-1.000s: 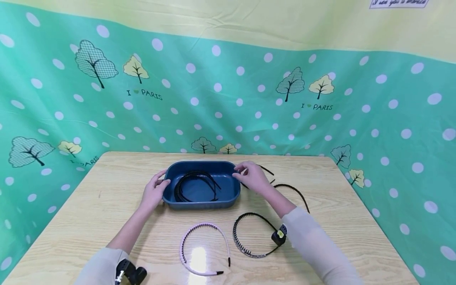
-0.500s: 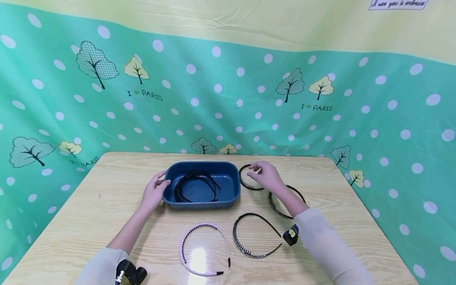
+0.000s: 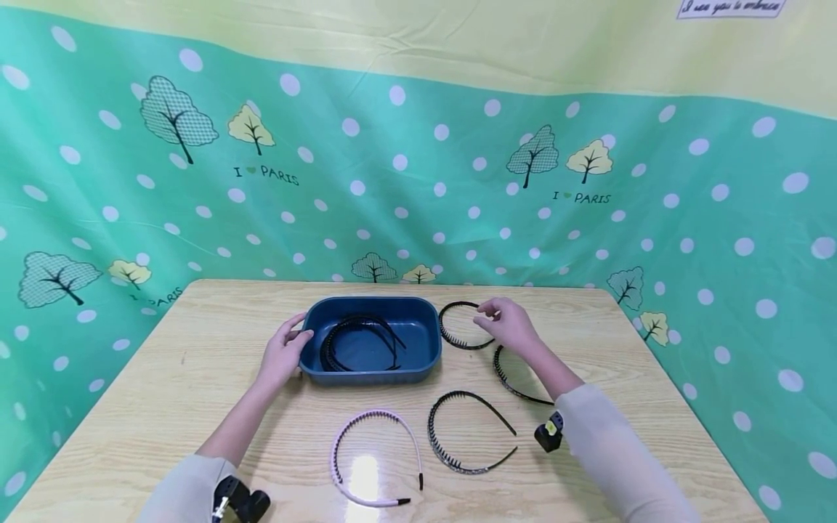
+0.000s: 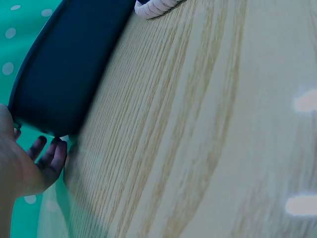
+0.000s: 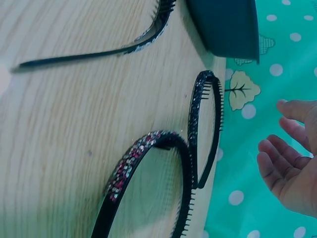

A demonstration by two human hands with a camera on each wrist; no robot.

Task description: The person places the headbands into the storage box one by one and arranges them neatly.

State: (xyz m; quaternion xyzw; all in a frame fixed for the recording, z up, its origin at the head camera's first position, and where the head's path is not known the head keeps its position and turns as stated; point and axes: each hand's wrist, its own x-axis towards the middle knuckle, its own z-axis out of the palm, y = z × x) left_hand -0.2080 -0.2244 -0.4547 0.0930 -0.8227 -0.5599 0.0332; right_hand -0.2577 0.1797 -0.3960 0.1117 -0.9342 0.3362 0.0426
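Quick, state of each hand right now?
Left hand: holding the blue bin by its left end.
Right hand: open, holding nothing.

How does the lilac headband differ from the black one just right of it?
Colour: the lilac headband has black tips; the black headband is dark with a glittery stretch.
Direction: the lilac headband's gap faces right and towards the person; the black headband's faces right.
Both lie on the table, with teeth inside.

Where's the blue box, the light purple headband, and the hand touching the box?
Blue box (image 3: 370,378): head view, on its front wall.
Light purple headband (image 3: 332,454): head view, left side of its curve.
Left hand (image 3: 282,352): head view, back of the hand.
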